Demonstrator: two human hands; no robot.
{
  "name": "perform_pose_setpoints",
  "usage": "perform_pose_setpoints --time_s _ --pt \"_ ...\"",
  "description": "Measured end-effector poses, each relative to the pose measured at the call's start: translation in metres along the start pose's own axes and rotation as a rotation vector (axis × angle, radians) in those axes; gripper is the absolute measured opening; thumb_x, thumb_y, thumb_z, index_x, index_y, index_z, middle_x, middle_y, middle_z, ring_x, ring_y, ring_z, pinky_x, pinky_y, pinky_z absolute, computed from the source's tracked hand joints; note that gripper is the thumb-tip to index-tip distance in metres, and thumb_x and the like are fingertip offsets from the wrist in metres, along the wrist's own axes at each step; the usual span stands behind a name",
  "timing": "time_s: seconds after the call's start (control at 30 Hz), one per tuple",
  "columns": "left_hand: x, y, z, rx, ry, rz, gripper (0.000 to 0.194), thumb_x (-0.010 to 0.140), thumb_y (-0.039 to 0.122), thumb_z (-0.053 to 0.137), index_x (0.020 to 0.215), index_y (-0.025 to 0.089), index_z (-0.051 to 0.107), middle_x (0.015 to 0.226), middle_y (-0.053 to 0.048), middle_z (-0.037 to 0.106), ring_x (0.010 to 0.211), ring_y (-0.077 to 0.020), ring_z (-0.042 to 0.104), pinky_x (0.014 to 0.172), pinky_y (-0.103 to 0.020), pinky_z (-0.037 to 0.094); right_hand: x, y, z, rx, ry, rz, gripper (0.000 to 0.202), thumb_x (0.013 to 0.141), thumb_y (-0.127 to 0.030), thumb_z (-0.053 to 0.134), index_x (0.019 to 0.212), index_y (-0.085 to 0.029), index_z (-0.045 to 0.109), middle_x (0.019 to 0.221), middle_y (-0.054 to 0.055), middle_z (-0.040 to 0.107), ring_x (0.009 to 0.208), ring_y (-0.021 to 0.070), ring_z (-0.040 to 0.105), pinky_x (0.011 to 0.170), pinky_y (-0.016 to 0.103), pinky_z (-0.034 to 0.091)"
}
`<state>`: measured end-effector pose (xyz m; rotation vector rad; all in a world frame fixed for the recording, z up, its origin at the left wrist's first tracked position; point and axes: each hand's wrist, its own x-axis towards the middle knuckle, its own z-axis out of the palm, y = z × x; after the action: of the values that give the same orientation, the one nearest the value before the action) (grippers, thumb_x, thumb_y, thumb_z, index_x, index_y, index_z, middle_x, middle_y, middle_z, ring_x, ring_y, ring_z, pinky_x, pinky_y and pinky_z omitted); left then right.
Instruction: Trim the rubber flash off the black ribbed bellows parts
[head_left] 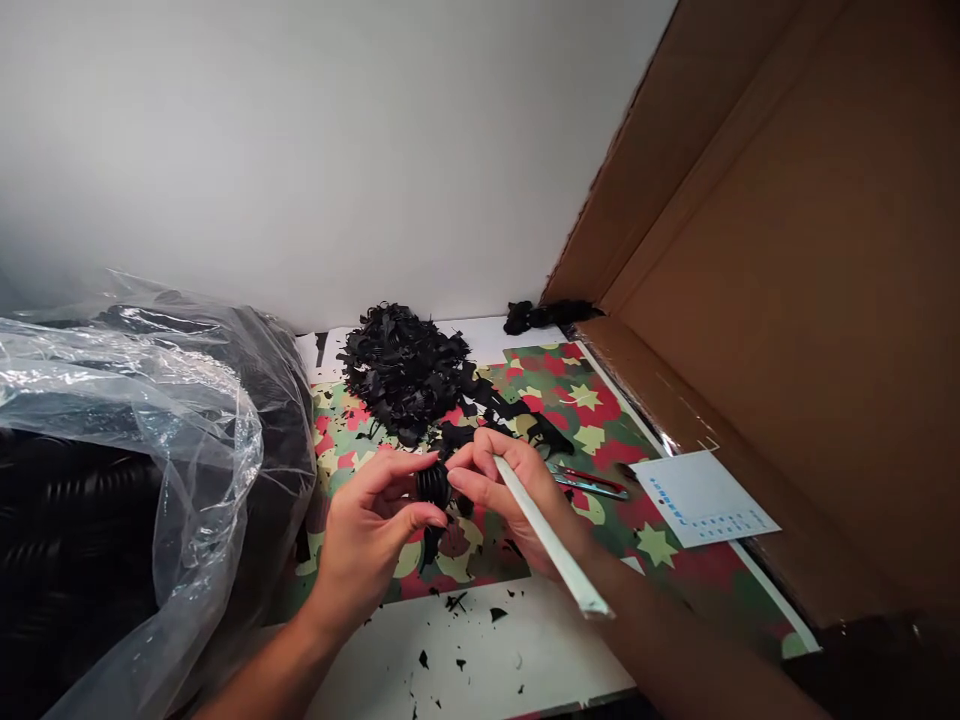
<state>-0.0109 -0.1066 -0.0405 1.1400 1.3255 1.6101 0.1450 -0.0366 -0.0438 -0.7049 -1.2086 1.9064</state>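
Note:
Between the thumb and fingers of my left hand (367, 520) is a small black ribbed part (433, 486), round with stacked rings. My right hand (506, 490) is closed around a long white stick-like handle (551, 545), whose rear end points down and toward me. The front end of that handle is hidden inside my right fingers. My right fingertips meet the right side of the ribbed part. Just beyond both hands, a heap of black shavings and scraps (405, 370) lies on a camouflage-patterned sheet (592, 400).
A clear plastic bag (240, 430) full of black parts fills the left side. On the right stands a cardboard box (780, 300), with a printed white card (709, 500) by its base. A slim red-and-silver tool (592, 482) lies behind my right hand. A white wall rises behind.

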Motion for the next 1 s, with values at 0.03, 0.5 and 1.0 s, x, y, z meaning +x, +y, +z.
perform_pose_setpoints --time_s 0.03,0.5,1.0 --pt "0.0 0.001 0.0 -0.013 0.002 -0.007 0.029 0.065 0.012 0.088 0.091 0.024 0.085 0.08 0.0 0.076 0.061 -0.0133 0.072 0.057 -0.02 0.063 0.0 -0.001 0.0 0.048 -0.005 0.022 0.049 0.074 -0.035 0.085 0.065 -0.022 0.039 0.072 -0.003 0.062 0.062 0.0102 0.043 0.059 0.024 0.035" --pt "-0.004 0.006 0.001 -0.098 -0.031 -0.217 0.019 0.071 0.017 0.084 0.09 0.019 0.081 0.064 0.001 0.075 0.054 -0.0171 0.074 0.052 -0.023 0.063 0.0 -0.011 -0.003 0.244 -0.015 0.271 0.06 0.063 -0.037 0.094 0.065 -0.022 0.036 0.068 -0.007 0.046 0.063 0.0084 0.045 0.059 0.02 0.04" --pt "0.003 0.007 -0.011 0.058 -0.011 -0.271 0.049 0.061 0.031 0.092 0.107 0.017 0.079 0.09 -0.007 0.078 0.061 -0.0136 0.061 0.053 -0.024 0.054 -0.006 0.013 -0.001 -0.909 -0.003 -0.968 0.024 0.092 -0.002 0.059 0.081 -0.023 0.055 0.085 0.008 0.075 0.082 0.0197 0.07 0.066 0.029 0.057"
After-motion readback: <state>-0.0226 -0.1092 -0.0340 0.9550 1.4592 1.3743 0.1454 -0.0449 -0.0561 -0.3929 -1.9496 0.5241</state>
